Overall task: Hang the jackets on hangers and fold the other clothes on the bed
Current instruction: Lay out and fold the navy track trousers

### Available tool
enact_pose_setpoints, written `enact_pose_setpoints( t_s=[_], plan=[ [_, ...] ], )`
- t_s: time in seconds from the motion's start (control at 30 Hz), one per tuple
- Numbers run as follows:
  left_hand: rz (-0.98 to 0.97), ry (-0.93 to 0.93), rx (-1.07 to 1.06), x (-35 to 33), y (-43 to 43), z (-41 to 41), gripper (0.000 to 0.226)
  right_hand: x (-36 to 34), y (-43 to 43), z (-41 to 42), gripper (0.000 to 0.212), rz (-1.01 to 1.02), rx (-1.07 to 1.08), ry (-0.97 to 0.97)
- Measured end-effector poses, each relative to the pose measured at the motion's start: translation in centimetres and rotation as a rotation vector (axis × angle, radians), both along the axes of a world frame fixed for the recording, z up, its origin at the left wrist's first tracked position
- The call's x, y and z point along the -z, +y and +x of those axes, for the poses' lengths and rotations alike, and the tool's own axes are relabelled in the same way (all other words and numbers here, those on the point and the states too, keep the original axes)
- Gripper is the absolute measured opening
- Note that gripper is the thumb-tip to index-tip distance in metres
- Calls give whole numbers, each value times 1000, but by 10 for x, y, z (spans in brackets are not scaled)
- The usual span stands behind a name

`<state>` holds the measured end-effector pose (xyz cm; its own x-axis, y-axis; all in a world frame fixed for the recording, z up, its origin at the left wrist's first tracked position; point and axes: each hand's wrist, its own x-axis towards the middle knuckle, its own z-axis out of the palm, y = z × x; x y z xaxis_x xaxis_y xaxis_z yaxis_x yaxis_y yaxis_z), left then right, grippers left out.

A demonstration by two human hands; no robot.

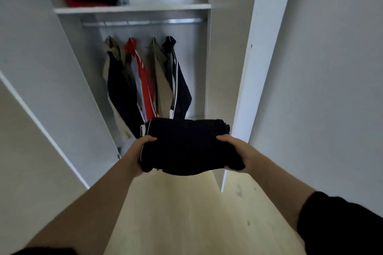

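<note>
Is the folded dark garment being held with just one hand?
No: the left hand and the right hand each grip one side of the folded dark garment.

Both bare forearms stretch forward and converge, a dark sleeve [342, 225] bunched at the right elbow. The left hand [139, 148] and right hand [235, 148] grip opposite ends of a folded dark garment [184, 147], thumbs on top.

My arms run bare from my left hand [141, 149] and my right hand [234, 147] back to black fabric sleeves, my right sleeve [342, 225] a broad dark cuff near the elbow, my left sleeve [47, 252] just a sliver at the bottom edge.
</note>
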<state>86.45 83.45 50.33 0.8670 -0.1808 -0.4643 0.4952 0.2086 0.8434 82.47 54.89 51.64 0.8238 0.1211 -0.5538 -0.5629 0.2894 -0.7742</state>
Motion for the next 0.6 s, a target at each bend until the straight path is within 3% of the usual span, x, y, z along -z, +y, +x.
enact_pose_setpoints(
  t_s=[0.17, 0.43, 0.53, 0.6],
  plan=[
    [28, -51, -58, -94, 54, 50, 52, -83, 47, 51, 45, 5, -32, -148],
    [34, -148, -62, -170, 53, 154, 46, -169, 45, 172, 22, -30, 18, -293],
    [36, -154, -104, -181, 41, 193, 35, -185, 43, 225, 14, 61, 29, -326],
    [35, -160, -154, -191, 38, 223, 32, -191, 45, 261, 28, 159, 23, -346]
  ],
)
